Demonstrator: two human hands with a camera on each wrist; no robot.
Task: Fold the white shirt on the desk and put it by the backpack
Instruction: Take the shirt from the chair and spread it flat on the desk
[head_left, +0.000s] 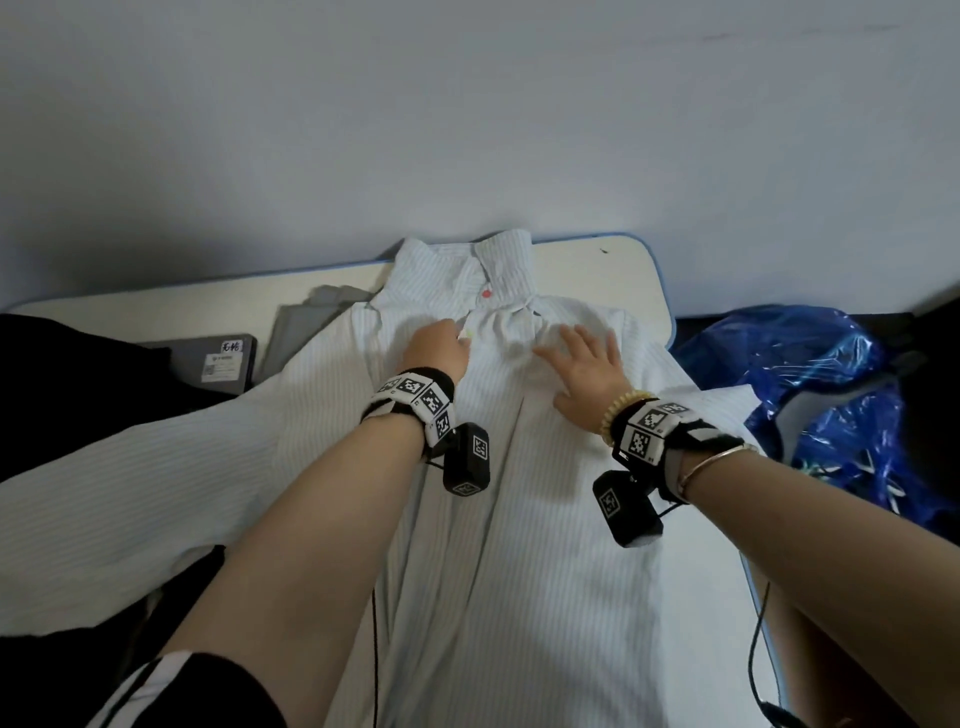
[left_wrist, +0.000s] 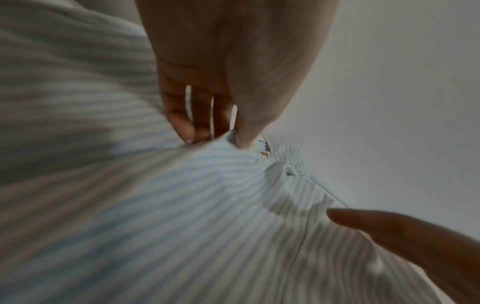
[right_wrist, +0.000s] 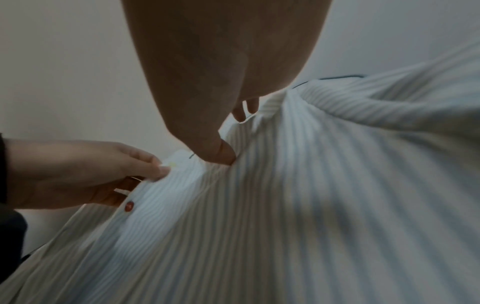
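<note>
The white, finely striped shirt (head_left: 519, 519) lies front up along the desk (head_left: 597, 270), collar at the far end and one sleeve spread out to the left. My left hand (head_left: 460, 335) pinches the front edge of the shirt just below a red button (head_left: 486, 293); the left wrist view shows thumb and fingers closed on a raised fold (left_wrist: 233, 139). My right hand (head_left: 576, 353) lies flat on the chest with fingers spread. In the right wrist view its thumb (right_wrist: 221, 154) presses into the cloth. A black fabric mass (head_left: 78, 374) at the left may be the backpack.
A grey flat case (head_left: 223, 358) and a folded grey cloth (head_left: 311, 317) lie left of the shirt. A crumpled blue plastic bag (head_left: 805, 395) sits off the desk's right edge. A pale wall stands right behind the desk.
</note>
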